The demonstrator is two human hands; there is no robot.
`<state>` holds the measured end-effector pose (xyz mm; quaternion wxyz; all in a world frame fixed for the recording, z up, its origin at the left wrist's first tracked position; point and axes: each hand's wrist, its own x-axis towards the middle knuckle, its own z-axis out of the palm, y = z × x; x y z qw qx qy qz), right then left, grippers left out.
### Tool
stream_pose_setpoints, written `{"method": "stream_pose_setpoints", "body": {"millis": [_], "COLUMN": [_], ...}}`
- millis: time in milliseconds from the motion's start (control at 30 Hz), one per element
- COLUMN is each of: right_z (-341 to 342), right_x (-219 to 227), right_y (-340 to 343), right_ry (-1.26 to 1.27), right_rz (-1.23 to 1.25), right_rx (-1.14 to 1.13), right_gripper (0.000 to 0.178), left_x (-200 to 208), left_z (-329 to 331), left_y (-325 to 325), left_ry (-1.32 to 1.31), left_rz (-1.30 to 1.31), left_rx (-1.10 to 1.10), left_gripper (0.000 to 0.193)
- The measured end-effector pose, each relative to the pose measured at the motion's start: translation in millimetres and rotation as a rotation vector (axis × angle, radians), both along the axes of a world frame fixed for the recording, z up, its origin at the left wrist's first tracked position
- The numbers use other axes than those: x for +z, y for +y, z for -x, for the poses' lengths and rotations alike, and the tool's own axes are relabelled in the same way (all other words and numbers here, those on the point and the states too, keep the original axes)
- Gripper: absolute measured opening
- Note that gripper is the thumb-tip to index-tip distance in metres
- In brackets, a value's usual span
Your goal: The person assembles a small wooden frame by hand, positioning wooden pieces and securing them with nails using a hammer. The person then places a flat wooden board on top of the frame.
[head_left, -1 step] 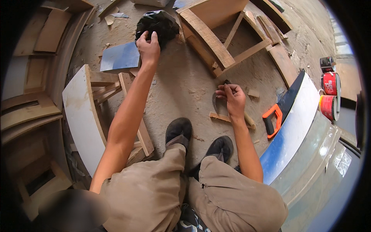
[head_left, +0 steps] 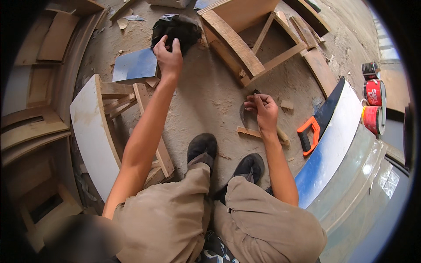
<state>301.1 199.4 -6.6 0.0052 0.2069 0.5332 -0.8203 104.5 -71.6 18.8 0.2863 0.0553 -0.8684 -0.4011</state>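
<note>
Left hand point(head_left: 168, 58) stretched far forward, fingers curled onto the edge of a black bag point(head_left: 177, 28) lying on the dusty floor point(head_left: 206, 101) just past a blue sheet point(head_left: 135, 65). Right hand point(head_left: 263, 110) nearer the shoes point(head_left: 223, 158), fingers closed around a small dark curved tool point(head_left: 242, 116), right above a wood strip point(head_left: 258, 133). Off to the right, an orange-handled saw point(head_left: 318, 125) on a white board point(head_left: 337, 140), red cans point(head_left: 372, 107) beyond, wooden frame point(head_left: 258, 39) ahead.

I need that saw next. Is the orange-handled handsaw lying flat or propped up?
Lying flat: the handsaw rests on the white-and-blue board, blade pointing away, untouched by either hand.
</note>
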Motion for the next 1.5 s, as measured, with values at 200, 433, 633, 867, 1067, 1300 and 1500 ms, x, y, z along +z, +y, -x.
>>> {"method": "stream_pose_setpoints", "body": {"millis": [200,433,633,867,1067,1300,1500], "right_z": [-7.0,-20.0,-24.0,-55.5,-77.1,-76.2,-77.1], "right_x": [8.6,7.0,6.8,2.8,-7.9,-14.2,-17.0], "right_y": [5.0,-7.5,-4.5,25.7,30.3,31.5,40.2], "right_ry": [-0.196,-0.343,-0.218,0.090,0.035,0.022,-0.006], "right_rz": [0.362,0.674,0.433,-1.342,-1.383,-1.379,-1.452], "right_rx": [-0.039,-0.059,0.020,0.119,0.149,0.145,0.246], "right_gripper": [0.022,0.018,0.021,0.037,0.042,0.042,0.040], "left_x": [-4.3,0.7,-2.1,-15.2,-33.3,-55.8,-54.0], "left_z": [-114.6,-144.8,-137.3,-86.0,-83.7,-77.6,-72.9], "left_y": [73.9,102.1,108.2,111.4,119.9,115.9,116.4], "left_ry": [-0.318,-0.292,-0.181,-0.022,-0.277,-0.200,-0.236], "left_rz": [-0.245,-0.177,-0.169,0.059,-0.194,-0.231,-0.130], "left_rx": [-0.824,-1.057,-0.920,-0.889,-0.813,-0.828,-0.880], "left_gripper": [0.029,0.025,0.020,0.018,0.015,0.011,0.017]}}
